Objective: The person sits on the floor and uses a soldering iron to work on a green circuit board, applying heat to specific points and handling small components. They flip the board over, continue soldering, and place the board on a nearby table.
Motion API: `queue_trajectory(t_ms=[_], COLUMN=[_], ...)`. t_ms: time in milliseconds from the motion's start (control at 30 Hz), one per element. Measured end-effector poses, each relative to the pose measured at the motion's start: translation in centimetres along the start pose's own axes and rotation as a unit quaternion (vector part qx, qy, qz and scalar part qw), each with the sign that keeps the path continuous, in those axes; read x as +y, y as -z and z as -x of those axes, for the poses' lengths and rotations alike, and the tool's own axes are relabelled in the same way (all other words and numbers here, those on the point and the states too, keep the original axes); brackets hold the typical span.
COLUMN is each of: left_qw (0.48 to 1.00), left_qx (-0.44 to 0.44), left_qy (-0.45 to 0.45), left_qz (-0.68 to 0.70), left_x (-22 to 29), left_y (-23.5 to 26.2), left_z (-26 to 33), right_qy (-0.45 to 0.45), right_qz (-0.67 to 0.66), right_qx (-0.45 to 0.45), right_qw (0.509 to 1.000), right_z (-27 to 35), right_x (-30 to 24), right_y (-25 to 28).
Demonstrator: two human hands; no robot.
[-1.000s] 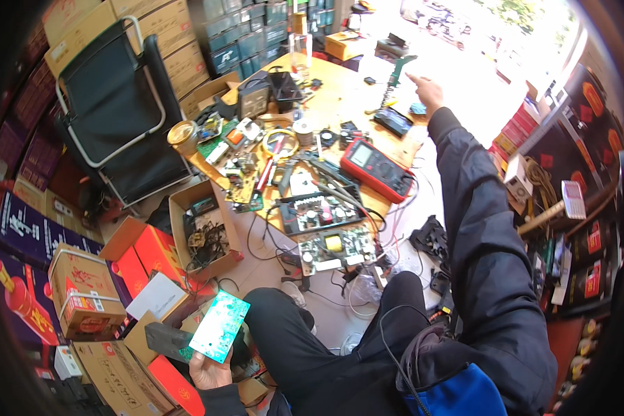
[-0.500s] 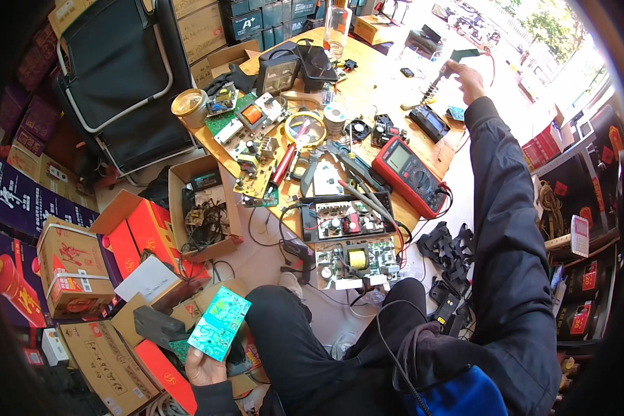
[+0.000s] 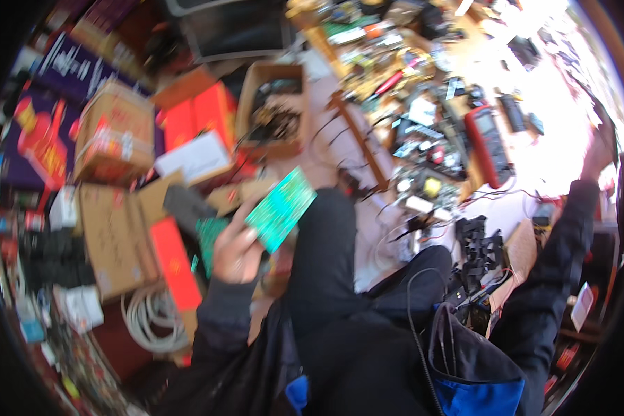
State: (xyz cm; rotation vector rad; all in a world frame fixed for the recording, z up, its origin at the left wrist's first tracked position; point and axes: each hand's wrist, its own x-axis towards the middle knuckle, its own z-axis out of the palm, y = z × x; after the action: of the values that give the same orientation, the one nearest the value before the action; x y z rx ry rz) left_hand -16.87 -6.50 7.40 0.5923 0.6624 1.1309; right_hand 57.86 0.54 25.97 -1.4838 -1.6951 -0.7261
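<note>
The green circuit board is a flat rectangle with a pale teal face speckled with fine markings, tilted on a diagonal above my left knee, and I see my left hand pinching its lower corner, fingers closed on the edge. Half a second ago the board sat lower and smaller near the bottom of the view; now it is raised and nearer, and the whole scene has swung and blurred. Beyond the hand lie a red carton, brown cardboard boxes and a coil of white cable on the floor. Farther off, the wooden counter carries bare boards, wires and a red multimeter. My right hand reaches out at the far right edge; I cannot tell whether it grips anything.
</note>
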Motion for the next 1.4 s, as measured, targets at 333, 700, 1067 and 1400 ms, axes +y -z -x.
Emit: queue_trajectory(t_ms=[333, 700, 1067, 1400], left_qw=[0.999, 0.989, 0.992, 0.991], left_qx=[0.040, 0.034, 0.055, 0.058], left_qy=[-0.031, 0.052, 0.060, 0.073], left_qz=[-0.020, 0.131, 0.093, 0.097], left_x=[-0.6, -1.0, -2.0, -1.4], left_y=[-2.5, -2.2, -0.9, -0.6], left_z=[3.8, 7.8, 8.0, 7.5], right_qy=[-0.425, -0.540, -0.552, -0.488], right_qz=[-0.637, -0.667, -0.665, -0.671], right_qx=[0.096, -0.029, -0.069, -0.099], right_qw=[0.636, 0.512, 0.499, 0.548], right_z=[14.5, 18.3, 21.1, 21.1], right_x=[-36.4, -50.6, -52.8, -53.6], right_y=[2.7, 1.9, -1.0, -1.5])
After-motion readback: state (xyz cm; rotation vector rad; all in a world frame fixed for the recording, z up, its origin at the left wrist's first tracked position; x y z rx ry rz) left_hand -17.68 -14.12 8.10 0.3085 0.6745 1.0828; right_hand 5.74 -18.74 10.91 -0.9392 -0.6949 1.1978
